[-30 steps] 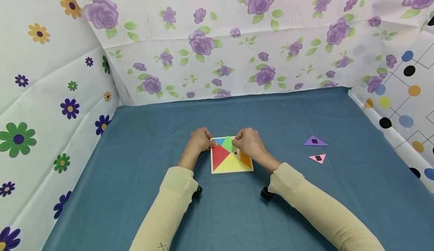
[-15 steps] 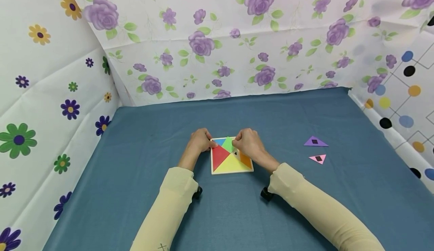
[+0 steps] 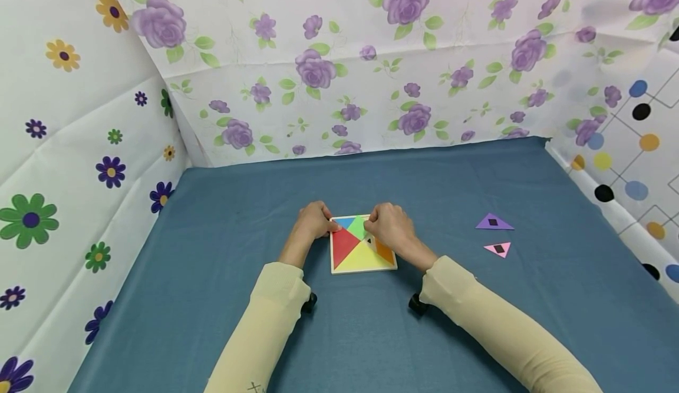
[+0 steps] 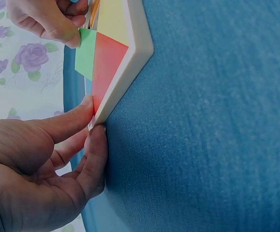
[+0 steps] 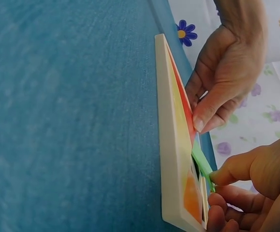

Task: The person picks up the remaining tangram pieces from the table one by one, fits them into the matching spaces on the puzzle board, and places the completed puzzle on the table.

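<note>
– Blue-cloth bench point(image 3: 350, 334), square tray point(image 4: 139, 34) near the middle. What are the hands up to?
– Yellow piece point(image 3: 365, 258) fills its near side, pink triangle point(image 3: 498, 249)'s out right. Left hand point(image 3: 314, 221) grips the tray's far left corner, right hand point(image 3: 391, 226) pinches a tipped green piece point(image 3: 356, 227) over it. Purple triangle point(image 3: 494, 222) right, rose-print cloth point(image 3: 318, 110) far back.

head: we see bright, even light | soft shadow along right sleeve point(image 3: 493, 313) on blue cloth point(image 3: 355, 340) | wrist views: we get dimmer, muted pictures, cloth slightly blurry
</note>
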The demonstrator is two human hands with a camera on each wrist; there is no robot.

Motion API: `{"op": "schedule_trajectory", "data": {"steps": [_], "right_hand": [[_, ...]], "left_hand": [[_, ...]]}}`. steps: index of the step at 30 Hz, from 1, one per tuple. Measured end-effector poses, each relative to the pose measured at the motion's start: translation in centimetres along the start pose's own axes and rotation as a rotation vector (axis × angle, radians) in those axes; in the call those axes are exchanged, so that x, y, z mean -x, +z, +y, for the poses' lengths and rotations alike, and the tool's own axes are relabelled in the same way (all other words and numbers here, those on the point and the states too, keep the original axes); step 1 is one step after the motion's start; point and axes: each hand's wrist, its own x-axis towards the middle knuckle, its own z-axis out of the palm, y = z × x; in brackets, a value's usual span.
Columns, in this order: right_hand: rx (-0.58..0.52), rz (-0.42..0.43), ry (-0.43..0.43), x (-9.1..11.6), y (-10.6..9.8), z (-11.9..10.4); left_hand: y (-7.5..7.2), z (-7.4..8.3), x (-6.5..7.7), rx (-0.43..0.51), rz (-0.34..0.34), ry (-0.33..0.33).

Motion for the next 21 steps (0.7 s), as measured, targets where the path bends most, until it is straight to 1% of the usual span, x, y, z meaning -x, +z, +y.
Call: {"op": "schedule_trajectory", "data": {"steps": [9,21], "right_hand": [[0.032,0.017,-0.004,0.16,0.21,0.03],[0.039,0.012,-0.01,0.08,0.4,0.2]], "left_hand": [[0.03,-0.01,0.0,0.008,-0.001,0.004],[0.05,-0.01,0.0,0.014,0.001,-0.002]]}}
